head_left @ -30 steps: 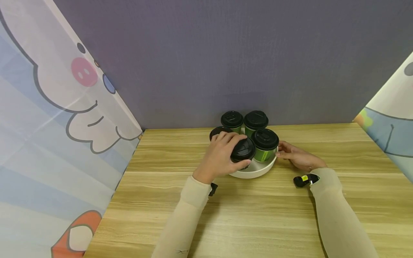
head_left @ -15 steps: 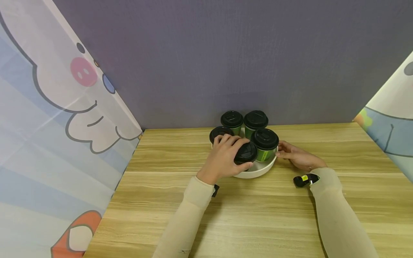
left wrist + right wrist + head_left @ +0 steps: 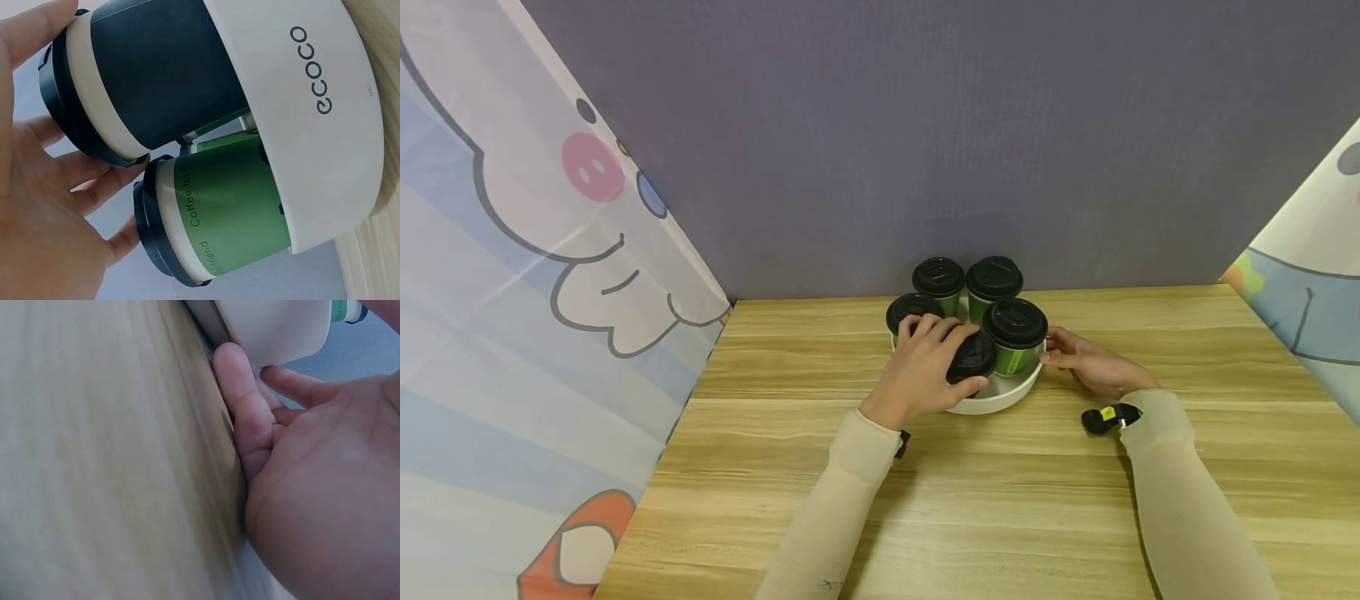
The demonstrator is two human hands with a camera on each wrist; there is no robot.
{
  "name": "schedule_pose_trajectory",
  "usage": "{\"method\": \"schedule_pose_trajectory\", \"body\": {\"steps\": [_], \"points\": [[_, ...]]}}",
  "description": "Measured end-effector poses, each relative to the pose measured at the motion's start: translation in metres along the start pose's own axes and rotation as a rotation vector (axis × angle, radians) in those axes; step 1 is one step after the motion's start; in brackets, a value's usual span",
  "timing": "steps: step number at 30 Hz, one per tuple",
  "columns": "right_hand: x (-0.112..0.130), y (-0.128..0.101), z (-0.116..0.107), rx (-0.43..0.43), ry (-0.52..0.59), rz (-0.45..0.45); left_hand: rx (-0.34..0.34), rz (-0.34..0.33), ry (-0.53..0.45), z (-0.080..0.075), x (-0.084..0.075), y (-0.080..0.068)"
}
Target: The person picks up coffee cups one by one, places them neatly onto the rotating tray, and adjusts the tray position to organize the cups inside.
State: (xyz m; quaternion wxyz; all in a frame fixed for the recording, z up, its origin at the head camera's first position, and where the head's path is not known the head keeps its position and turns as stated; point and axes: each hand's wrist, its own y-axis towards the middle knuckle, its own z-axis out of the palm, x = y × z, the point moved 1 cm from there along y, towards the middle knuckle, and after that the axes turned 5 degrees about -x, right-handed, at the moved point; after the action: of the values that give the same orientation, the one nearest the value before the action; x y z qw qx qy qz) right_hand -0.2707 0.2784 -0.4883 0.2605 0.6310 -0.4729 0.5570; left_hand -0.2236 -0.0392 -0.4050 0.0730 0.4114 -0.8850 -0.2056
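Several lidded paper coffee cups stand in a round white tray (image 3: 992,405), whose wall reads "ecoco" in the left wrist view. My left hand (image 3: 913,371) grips the front cup (image 3: 972,357) by its black lid from above, thumb at the near side. That cup shows a dark sleeve in the left wrist view; beside it stands a green-sleeved cup (image 3: 231,212), with a fingertip right at its lid. Low at the tray's right side, my right hand (image 3: 1093,367) touches the outer wall with its fingertips, its little finger down along the tabletop in the right wrist view.
Close around the gripped cup are the right cup (image 3: 1015,325), two back cups, one at left (image 3: 938,277) and one at right (image 3: 994,279), and a left cup (image 3: 914,310). A grey wall (image 3: 970,150) rises behind the wooden table (image 3: 1000,500). Cartoon-printed curtains flank it.
My left hand and the front cup have shifted slightly right, toward the right cup, uncovering more of the left cup's lid. The right hand and the tray look unmoved.
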Motion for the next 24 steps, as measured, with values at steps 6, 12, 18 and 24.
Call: {"method": "schedule_pose_trajectory", "body": {"steps": [6,12,18,24], "points": [[0.0005,-0.0007,-0.0002,0.003,0.005,0.005,0.016,-0.011,-0.004,-0.0001,-0.0005,0.0006],[0.0001,-0.0004,0.0000,0.011,0.012,-0.011,0.027,-0.014,-0.012,0.0008,-0.0003,0.0004],[-0.0012,0.0005,0.0000,0.011,0.036,-0.015,0.005,-0.009,-0.020,0.0006,-0.0002,0.0001],[-0.0005,-0.0011,-0.0007,0.012,0.036,-0.007,-0.012,-0.006,-0.039,0.0000,0.0012,0.0007]]}}
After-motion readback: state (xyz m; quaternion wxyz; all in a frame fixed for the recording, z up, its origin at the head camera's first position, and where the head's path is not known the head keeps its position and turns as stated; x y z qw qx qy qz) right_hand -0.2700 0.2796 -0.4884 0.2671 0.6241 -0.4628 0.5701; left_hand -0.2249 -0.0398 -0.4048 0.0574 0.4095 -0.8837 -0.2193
